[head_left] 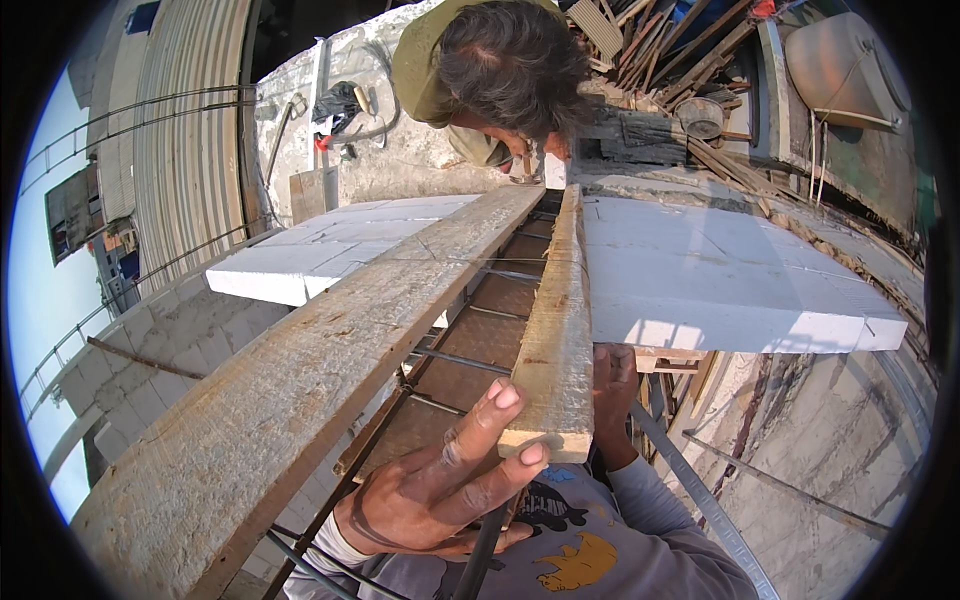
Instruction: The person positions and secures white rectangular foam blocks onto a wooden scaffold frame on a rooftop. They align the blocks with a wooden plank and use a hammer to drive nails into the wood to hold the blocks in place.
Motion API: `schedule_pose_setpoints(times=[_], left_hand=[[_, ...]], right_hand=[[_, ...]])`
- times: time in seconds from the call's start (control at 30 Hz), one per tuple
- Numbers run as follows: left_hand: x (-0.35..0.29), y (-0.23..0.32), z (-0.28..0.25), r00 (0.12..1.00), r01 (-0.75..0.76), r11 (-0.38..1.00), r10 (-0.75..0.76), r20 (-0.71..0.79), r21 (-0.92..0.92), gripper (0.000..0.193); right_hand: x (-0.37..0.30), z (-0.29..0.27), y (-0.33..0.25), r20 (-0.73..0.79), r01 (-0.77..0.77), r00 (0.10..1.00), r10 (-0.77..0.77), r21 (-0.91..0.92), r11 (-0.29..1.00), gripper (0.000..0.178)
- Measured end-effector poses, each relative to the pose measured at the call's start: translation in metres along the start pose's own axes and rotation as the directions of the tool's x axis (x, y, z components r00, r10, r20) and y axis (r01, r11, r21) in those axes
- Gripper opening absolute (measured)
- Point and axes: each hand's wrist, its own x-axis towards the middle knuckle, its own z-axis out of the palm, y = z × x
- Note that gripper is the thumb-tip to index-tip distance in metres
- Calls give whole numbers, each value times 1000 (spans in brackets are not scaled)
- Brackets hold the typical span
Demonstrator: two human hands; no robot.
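Observation:
My left hand (440, 490) has its fingers spread. Two fingertips rest on the near end of a narrow wooden board (557, 320), and the hand's underside is hidden. Against that board's right side is my right hand (613, 390), its fingers curled; the board covers part of it, and what it holds is hidden. To the left runs a wider wooden plank (310, 370). Between the two boards lies a cage of steel reinforcing bars (465, 358) above a brown surface. A thin wire crosses over both boards.
White blocks flank the boards on the left (340, 235) and right (710, 265). At the far end another person (510, 60) bends over, hands near the board's tip. A metal bar (700, 490) slants at lower right. Scrap wood (690, 50) and a large bucket (840, 65) lie beyond.

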Motion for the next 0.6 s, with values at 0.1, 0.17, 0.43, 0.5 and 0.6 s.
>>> schedule_pose_setpoints(times=[0.1, 0.17, 0.43, 0.5, 0.6], left_hand=[[3, 3, -1, 1000, -8, 1000, 8, -17, 14, 84], [6, 3, -2, 999, -23, 999, 24, -28, 30, 84], [4, -1, -2, 999, -43, 998, 44, -28, 45, 83], [0, -10, 1, 996, -81, 996, 82, -32, 33, 81], [-1, -14, 3, 993, -103, 995, 104, -48, 13, 79]], right_hand=[[1, -1, 0, -3, -3, 1000, 3, -17, 1000, 24], [1, -1, 0, -1, -5, 1000, 5, -30, 1000, 25], [1, -1, 1, -2, -9, 1000, 9, -12, 1000, 27], [0, 0, 0, -6, -18, 1000, 18, -12, 1000, 27], [0, 0, 0, -9, -21, 1000, 21, -3, 1000, 26]])
